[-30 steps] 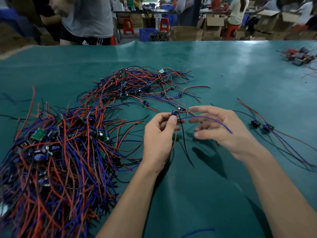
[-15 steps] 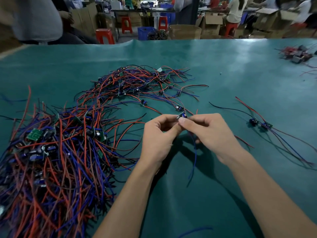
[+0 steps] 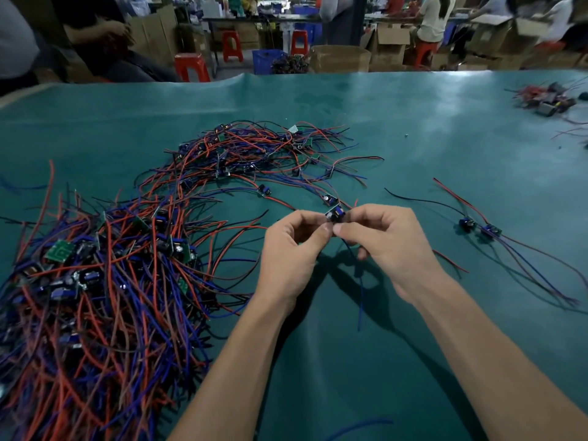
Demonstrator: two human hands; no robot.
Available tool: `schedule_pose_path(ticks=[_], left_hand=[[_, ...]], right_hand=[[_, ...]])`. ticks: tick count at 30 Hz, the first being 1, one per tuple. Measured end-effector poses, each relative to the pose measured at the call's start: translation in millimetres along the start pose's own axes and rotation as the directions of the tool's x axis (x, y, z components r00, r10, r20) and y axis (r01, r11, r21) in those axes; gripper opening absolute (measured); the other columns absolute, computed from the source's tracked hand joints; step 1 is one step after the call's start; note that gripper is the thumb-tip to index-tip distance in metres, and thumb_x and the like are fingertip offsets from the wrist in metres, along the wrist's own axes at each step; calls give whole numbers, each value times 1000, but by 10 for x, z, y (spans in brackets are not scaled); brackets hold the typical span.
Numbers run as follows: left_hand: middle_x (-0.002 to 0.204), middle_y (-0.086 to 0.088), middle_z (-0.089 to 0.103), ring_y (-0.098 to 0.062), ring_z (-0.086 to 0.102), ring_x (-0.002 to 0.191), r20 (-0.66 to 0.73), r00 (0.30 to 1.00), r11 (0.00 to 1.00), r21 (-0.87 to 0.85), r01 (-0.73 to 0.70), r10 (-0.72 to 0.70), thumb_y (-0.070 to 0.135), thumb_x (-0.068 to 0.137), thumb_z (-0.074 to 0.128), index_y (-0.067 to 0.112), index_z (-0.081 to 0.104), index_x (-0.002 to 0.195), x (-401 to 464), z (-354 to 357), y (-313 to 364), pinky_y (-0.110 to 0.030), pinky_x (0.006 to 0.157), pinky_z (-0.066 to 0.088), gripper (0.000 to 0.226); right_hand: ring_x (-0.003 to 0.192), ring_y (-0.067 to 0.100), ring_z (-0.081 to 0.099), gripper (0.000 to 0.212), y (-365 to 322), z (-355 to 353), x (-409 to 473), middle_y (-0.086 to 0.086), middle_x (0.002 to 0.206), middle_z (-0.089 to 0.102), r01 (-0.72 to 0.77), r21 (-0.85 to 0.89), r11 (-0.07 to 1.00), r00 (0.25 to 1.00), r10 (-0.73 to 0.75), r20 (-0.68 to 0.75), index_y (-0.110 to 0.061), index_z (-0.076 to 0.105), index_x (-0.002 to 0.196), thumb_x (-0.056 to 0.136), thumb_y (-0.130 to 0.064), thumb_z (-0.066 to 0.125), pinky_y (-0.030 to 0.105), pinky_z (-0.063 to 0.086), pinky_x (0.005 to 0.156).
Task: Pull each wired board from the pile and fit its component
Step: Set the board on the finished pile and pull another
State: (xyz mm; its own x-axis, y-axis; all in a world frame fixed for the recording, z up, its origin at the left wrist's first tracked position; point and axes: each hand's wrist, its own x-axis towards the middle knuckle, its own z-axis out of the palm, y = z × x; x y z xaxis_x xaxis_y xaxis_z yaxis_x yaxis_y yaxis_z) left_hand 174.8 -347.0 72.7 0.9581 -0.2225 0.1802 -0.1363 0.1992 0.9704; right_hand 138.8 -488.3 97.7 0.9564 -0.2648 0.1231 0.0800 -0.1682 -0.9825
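Over a teal-covered table, we see two hands meet on one small wired board: the left hand and the right hand both pinch it between thumb and fingertips, raised just above the cloth near the middle of the table. One blue wire hangs from the board toward the near edge.

To the left lies the large pile of red, blue and black wired boards, too tangled for us to count; a second, thinner tangle spreads just beyond the hands. Two loose boards lie between that tangle and the hands. On the right, two finished-looking boards rest side by side, their leads trailing rightward. One more small heap sits at the far right edge.

Bare cloth runs between the forearms and along the far side, where the cover's edge meets stools and cartons.
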Motion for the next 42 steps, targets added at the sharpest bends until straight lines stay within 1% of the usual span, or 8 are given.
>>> schedule_pose_path(ticks=[8, 14, 19, 23, 27, 34, 38, 42], left_hand=[[70, 9, 68, -6, 50, 61, -23, 997, 996, 37, 77, -76, 6, 89, 69, 20, 66, 75, -12, 18, 59, -18, 53, 37, 20], [67, 3, 71, -2, 54, 55, -38, 995, 996, 6, 92, -91, 6, 94, 62, 20, 62, 76, -7, 38, 108, -9, 49, 37, 24], [64, 6, 69, 0, 52, 50, -92, 993, 997, -28, 77, -79, 3, 95, 62, 15, 68, 79, -8, 50, 57, -12, 49, 41, 21], [68, 9, 71, 0, 58, 62, -61, 998, 1000, 12, 13, -12, 0, 94, 62, 17, 74, 77, -4, 57, 64, -14, 64, 47, 27], [56, 8, 64, 2, 48, 46, 1, 999, 998, 43, 36, -36, 3, 96, 62, 13, 72, 71, -34, 63, 86, -10, 48, 39, 28], [57, 5, 64, -3, 51, 53, 62, 996, 989, 141, 53, -62, 7, 94, 67, 18, 78, 77, -31, 64, 62, -14, 55, 40, 22], [58, 6, 65, -4, 52, 55, 104, 992, 981, 184, 55, -75, 11, 93, 69, 19, 79, 78, -26, 45, 40, -15, 57, 41, 19], [57, 6, 64, -2, 50, 52, 70, 995, 981, 187, 57, -71, 10, 93, 68, 17, 79, 78, -22, 53, 29, -14, 55, 39, 19]], right_hand=[[59, 11, 53, 13, -33, -162, 24, 2, 66, 62, -12, -50, 999, 995, 18, 103, -13, 74, 71, 81, -15, 82, 21, 42, 51], [71, 18, 65, 20, -98, -261, 37, 9, 88, 72, -446, 440, 779, 876, 278, 394, -11, 79, 80, 81, -22, 62, 26, 52, 60], [96, 17, 62, 15, 89, -83, 10, 25, 106, 73, -21, 6, 1000, 980, 19, 197, 1, 76, 101, 96, 0, 61, 33, 49, 93], [104, 19, 65, 29, 78, -19, 0, 16, 119, 72, -10, 181, 983, 968, -36, 247, -4, 70, 120, 92, -15, 70, 41, 48, 108], [91, 25, 70, 39, 48, 13, -1, 17, 104, 75, -91, 409, 908, 994, 61, 86, -2, 75, 111, 77, -20, 77, 40, 58, 84], [63, 12, 59, 3, 8, -101, 60, 3, 77, 75, 22, 195, 981, 986, 11, -166, -10, 79, 83, 85, -12, 77, 22, 46, 53], [54, 11, 52, 15, -22, -353, 125, 1, 62, 69, 92, 87, 992, 934, -55, -354, -9, 75, 74, 89, -10, 75, 20, 46, 49], [57, 9, 56, 17, -60, -563, 146, 8, 74, 67, 113, 391, 913, 838, 124, -532, -8, 69, 77, 94, -11, 71, 19, 49, 55]])
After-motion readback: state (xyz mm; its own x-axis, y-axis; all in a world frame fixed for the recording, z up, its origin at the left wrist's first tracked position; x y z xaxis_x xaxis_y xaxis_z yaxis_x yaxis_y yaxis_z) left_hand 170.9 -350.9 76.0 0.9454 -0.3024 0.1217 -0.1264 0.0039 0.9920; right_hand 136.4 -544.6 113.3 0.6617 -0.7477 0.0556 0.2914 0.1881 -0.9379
